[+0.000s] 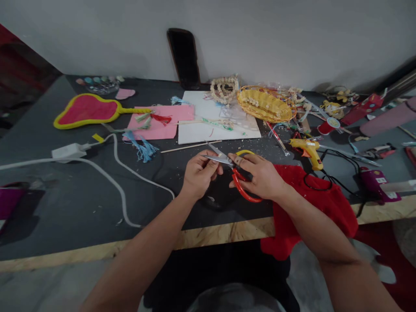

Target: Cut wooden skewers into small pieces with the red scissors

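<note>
A pair of scissors [244, 190] with red and yellow handles is in my right hand [264, 175], its blades parted and pointing left. The blades reach over my left hand [199, 173], whose thumb and fingers are pinched together just below them. Whatever those fingers hold is too small to make out. Beyond my hands, a thin wooden stick [188, 147] lies on the dark table [78, 208]. A red cloth [325, 208] is under my right forearm and hangs over the front edge.
A pink and yellow fan shape [94, 111], blue tassels [143, 149] and a white cable [121, 195] lie left. Behind are white board [195, 130], wicker basket [266, 106] and upright phone [184, 58]. A yellow glue gun [310, 151] is right.
</note>
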Demonstrator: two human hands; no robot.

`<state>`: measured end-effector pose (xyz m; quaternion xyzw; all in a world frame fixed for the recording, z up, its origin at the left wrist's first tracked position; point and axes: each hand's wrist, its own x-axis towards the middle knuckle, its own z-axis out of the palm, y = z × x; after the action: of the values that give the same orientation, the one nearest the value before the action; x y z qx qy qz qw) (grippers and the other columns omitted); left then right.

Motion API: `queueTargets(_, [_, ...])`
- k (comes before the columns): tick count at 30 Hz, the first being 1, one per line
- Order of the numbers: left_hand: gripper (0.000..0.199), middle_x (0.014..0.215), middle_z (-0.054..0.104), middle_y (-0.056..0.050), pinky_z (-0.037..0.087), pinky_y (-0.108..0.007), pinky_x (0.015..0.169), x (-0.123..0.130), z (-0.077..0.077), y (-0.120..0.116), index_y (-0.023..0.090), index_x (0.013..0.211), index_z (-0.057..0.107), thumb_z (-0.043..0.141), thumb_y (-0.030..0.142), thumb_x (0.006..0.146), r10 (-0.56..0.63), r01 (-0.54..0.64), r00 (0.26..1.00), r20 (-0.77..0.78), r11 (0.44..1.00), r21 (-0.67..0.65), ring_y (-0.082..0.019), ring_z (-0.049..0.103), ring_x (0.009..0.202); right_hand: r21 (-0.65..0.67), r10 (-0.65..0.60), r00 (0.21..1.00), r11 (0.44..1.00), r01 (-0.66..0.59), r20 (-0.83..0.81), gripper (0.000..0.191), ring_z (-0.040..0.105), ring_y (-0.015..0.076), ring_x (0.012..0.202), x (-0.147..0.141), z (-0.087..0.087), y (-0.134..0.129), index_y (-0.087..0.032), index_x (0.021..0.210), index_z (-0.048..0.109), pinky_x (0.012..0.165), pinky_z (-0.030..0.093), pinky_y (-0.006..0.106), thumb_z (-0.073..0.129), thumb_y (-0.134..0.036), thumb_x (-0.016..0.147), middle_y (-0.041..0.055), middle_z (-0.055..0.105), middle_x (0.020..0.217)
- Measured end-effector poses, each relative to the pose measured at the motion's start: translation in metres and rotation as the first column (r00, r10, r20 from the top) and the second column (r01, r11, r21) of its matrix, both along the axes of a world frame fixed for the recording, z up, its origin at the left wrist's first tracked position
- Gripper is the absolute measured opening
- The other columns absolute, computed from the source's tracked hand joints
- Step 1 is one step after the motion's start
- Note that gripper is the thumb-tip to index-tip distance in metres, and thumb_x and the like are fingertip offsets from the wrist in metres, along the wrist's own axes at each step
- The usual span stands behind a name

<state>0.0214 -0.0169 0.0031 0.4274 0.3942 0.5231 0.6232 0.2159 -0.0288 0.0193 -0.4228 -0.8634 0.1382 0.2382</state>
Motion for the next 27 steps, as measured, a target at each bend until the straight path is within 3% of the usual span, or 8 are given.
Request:
queueTargets(7, [0.030, 0.065, 0.067, -0.002, 0.037, -0.017, 0.042, 0.0011, -0.0036, -0.0004, 0.017, 0.084, 0.061, 0.075, 0.041, 0.073, 0.103, -0.098, 0.987, -0.126, 0.994, 0.050, -0.011, 0.058, 0.054, -0.054, -0.033, 0.999, 0.998, 0.031, -0.037, 0.066, 0.058, 0.0262, 0.114, -0.0023, -0.0025, 0.0015, -0.019, 0.138, 0.048, 0.101, 0.047, 0.043, 0.063, -0.053, 0.083, 0.0128, 0.063, 0.121])
queueTargets(11, [0.026, 0.062, 0.066, -0.001, 0.034, -0.018, 0.042, 0.0003, -0.0057, -0.0003, 0.017, 0.079, 0.060, 0.073, 0.038, 0.075, 0.098, -0.089, 0.987, -0.129, 0.993, 0.076, -0.008, 0.050, 0.046, -0.040, -0.033, 0.999, 0.999, 0.032, -0.039, 0.069, 0.056, 0.0274, 0.112, -0.0006, -0.0043, 0.0033, -0.022, 0.138, 0.048, 0.099, 0.048, 0.046, 0.065, -0.055, 0.079, 0.0119, 0.062, 0.117])
queueTargets(16, [0.025, 0.056, 0.063, 0.000, 0.025, -0.020, 0.039, -0.0019, -0.0071, -0.0009, 0.018, 0.075, 0.059, 0.072, 0.039, 0.076, 0.059, -0.053, 0.996, -0.069, 0.995, 0.083, -0.006, 0.039, 0.038, -0.022, 0.026, 0.999, 0.999, -0.027, -0.045, 0.075, 0.055, 0.0278, 0.110, -0.0009, -0.0018, 0.0037, -0.014, 0.137, 0.048, 0.100, 0.046, 0.047, 0.066, -0.057, 0.078, 0.0146, 0.061, 0.113])
queueTargets(27, [0.031, 0.050, 0.060, 0.002, 0.024, -0.018, 0.037, -0.0017, -0.0029, 0.0001, 0.017, 0.073, 0.057, 0.077, 0.040, 0.070, 0.014, -0.014, 1.000, 0.010, 1.000, 0.021, -0.005, 0.037, 0.036, -0.025, 0.007, 0.999, 1.000, -0.008, -0.042, 0.068, 0.059, 0.0264, 0.110, -0.0024, -0.0028, 0.0004, -0.016, 0.137, 0.050, 0.099, 0.049, 0.042, 0.061, -0.056, 0.083, 0.0141, 0.064, 0.116])
